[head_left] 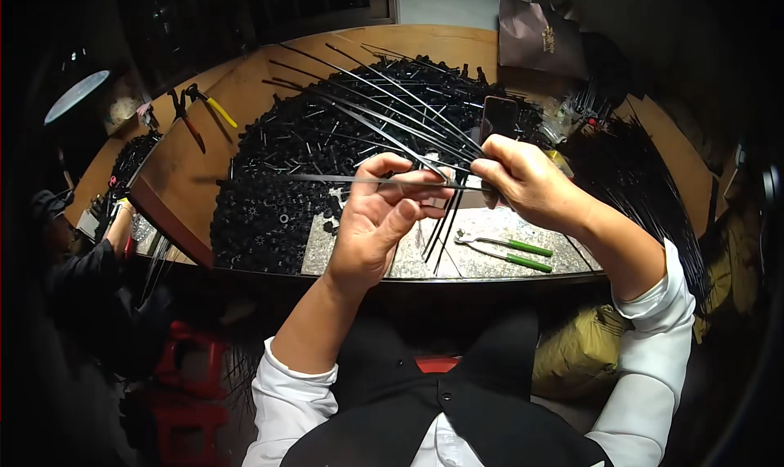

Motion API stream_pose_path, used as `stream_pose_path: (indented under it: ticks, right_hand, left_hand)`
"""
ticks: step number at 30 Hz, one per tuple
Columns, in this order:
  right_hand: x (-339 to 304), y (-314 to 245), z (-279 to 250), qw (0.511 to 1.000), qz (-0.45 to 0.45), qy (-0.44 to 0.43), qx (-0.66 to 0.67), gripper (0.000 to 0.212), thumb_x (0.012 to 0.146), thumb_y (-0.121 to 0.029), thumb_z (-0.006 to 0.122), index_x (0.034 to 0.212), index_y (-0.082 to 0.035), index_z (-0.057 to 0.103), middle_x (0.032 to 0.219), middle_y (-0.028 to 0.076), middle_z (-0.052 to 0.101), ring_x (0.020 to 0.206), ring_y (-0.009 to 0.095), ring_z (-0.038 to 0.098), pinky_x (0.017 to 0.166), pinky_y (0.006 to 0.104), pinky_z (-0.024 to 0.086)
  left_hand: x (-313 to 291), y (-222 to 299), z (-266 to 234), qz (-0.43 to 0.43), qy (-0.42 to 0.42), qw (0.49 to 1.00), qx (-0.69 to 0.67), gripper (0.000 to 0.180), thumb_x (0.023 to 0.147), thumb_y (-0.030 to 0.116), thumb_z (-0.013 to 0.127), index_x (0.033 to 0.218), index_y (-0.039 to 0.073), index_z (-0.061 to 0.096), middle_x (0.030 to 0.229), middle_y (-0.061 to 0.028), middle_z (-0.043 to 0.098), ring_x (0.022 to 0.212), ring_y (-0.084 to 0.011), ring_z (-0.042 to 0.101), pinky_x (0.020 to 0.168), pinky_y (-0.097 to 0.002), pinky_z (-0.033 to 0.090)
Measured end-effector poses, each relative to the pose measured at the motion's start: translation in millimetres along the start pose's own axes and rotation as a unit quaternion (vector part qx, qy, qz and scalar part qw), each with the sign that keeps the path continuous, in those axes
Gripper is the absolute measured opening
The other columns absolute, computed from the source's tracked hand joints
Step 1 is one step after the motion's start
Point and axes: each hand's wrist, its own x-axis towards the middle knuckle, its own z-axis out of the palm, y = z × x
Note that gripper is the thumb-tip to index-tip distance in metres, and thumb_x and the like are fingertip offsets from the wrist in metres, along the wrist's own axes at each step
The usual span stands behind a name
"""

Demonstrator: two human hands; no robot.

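My right hand [535, 189] is closed on a bundle of long, thin black rods [382, 122], which fan out away from me to the upper left. Palm up, my left hand [363, 230] has its fingers curled by the near end of the bundle. One thin black rod [318, 178] runs sideways across those fingers. Several rod ends [441, 237] hang below the hands, over a speckled pale board [327, 251]. On that board lie green-handled pliers [527, 245]. Part of the grip is hidden behind my fingers.
Beyond my hands spreads a large heap of small black parts [278, 140]. More black rods [637, 173] are piled at right, near a dark phone-like object [499, 116]. Two hand tools [214, 108] hang on the wooden partition [175, 169]. Another person [86, 263] works at left.
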Motion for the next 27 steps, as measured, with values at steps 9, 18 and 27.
stream_pose_path:
  ticks: [9, 18, 27]
  right_hand:
    - [11, 6, 11, 0.993, 0.087, 0.020, 0.083, 0.024, 0.097, -0.021, 0.051, 0.080, -0.004, 0.052, 0.063, 0.000, 0.054, 0.053, 0.004, 0.046, 0.047, 0.0206, 0.037]
    - [7, -1, 34, 0.981, 0.079, 0.006, 0.175, 0.020, 0.098, -0.020, 0.051, 0.091, -0.002, 0.052, 0.072, 0.001, 0.058, 0.061, 0.004, 0.051, 0.052, 0.0207, 0.039]
    - [-10, -9, 42, 0.983, -0.013, -0.092, 0.158, 0.021, 0.089, -0.013, 0.065, 0.101, -0.001, 0.051, 0.075, 0.001, 0.056, 0.068, 0.006, 0.051, 0.059, 0.0227, 0.043]
  left_hand:
    - [-27, 10, 18, 0.119, 0.037, 0.933, 0.338, 0.068, 0.084, 0.016, 0.071, 0.138, -0.006, 0.035, 0.125, -0.0163, 0.051, 0.109, -0.0212, 0.055, 0.087, -0.0325, 0.049]
    - [-10, -19, -1, -0.038, 0.129, 0.720, 0.681, 0.130, 0.058, 0.042, 0.086, 0.142, -0.011, 0.002, 0.144, -0.0334, 0.015, 0.135, -0.0445, 0.019, 0.112, -0.0459, 0.020]
    - [13, -50, -9, 0.142, 0.169, 0.920, 0.324, 0.088, 0.071, 0.002, 0.077, 0.140, 0.003, 0.023, 0.128, -0.0107, 0.046, 0.112, -0.0188, 0.052, 0.096, -0.0326, 0.046]
